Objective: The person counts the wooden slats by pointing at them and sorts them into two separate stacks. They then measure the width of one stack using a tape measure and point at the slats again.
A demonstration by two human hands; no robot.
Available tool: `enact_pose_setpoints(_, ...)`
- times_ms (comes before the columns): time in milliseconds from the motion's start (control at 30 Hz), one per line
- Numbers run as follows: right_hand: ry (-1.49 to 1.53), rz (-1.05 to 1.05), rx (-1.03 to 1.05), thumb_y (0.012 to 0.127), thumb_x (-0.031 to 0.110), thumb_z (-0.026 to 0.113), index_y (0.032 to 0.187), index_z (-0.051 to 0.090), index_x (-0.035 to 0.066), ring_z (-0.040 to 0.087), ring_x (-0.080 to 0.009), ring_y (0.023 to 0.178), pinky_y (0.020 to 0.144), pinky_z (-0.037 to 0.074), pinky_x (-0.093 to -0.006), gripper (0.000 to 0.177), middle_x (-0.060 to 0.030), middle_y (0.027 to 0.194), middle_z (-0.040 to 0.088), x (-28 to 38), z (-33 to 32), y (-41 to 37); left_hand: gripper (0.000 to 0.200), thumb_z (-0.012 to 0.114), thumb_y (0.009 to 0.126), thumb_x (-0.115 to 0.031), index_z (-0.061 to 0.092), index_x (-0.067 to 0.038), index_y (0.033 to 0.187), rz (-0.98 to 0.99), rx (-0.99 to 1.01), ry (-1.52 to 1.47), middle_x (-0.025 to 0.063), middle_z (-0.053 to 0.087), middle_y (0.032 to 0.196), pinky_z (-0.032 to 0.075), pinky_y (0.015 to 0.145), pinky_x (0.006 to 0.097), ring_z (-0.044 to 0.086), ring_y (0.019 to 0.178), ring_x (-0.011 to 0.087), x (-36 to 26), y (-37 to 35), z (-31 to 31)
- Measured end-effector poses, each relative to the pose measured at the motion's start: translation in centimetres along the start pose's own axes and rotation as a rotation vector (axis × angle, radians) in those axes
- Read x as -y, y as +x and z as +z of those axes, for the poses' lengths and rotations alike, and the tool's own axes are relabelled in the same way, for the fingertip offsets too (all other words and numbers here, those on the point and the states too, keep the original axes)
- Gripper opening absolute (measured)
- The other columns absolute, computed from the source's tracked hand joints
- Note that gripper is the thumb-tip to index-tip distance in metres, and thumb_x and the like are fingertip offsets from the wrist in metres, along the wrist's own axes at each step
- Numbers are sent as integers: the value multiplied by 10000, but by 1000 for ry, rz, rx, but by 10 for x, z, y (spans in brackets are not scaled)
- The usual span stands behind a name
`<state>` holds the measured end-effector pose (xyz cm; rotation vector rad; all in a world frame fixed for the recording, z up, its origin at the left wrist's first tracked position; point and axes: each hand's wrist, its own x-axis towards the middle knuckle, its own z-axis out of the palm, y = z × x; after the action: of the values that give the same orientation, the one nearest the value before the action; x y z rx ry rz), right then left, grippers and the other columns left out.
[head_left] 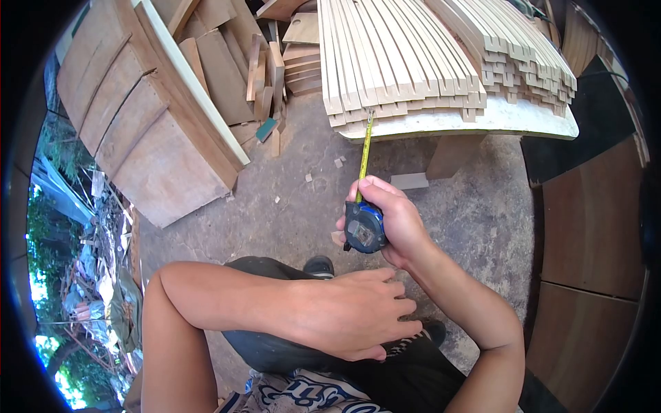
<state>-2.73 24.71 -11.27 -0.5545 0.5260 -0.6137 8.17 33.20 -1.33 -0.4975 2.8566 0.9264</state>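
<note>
My right hand (396, 217) is wrapped round a black and blue tape measure (365, 227), its thumb against the drawn-out yellow blade (366, 148). The blade reaches forward, its tip overlapping the near ends of a stack of pale slotted wooden strips (396, 69). Lower down, my left hand (354, 310) lies palm down across my dark trousers (275, 344), fingers spread and holding nothing. The strips rest on a white-topped table (509, 120).
A second pile of slotted strips (527, 62) lies to the right. At left leans a large wooden panel (158, 151), with offcuts (265, 76) behind it. Brown panels (585, 234) line the right side. Small wood scraps dot the concrete floor (289, 186).
</note>
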Motion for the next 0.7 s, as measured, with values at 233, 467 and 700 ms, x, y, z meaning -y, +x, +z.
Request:
enact_pose_setpoints(233, -19, -12, 11, 1100, 284, 498, 998, 577, 62, 740, -234, 777, 651, 640, -380, 257, -108, 914, 634, 6, -3, 9, 549, 661, 977, -377, 556, -50, 1406, -6, 43, -14, 148, 624, 1313, 427, 1069, 438, 593, 1189, 283, 1, 1, -1)
enact_pose_setpoints(467, 5, -54, -2, 1103, 288, 488, 1001, 579, 65, 737, -241, 777, 655, 638, -393, 262, -107, 909, 634, 10, -6, 5, 558, 660, 977, -376, 551, -46, 1412, -2, 41, -22, 162, 620, 1335, 427, 1073, 446, 595, 1203, 292, 2, 2, 1)
enact_pose_setpoints(700, 27, -46, -19, 1104, 280, 480, 1018, 577, 66, 737, -251, 803, 673, 640, -416, 250, -104, 925, 626, -6, -10, 4, 560, 664, 973, -369, 545, -46, 1415, -14, 71, -38, 155, 612, 1330, 422, 1083, 448, 587, 1212, 291, 3, 5, -2)
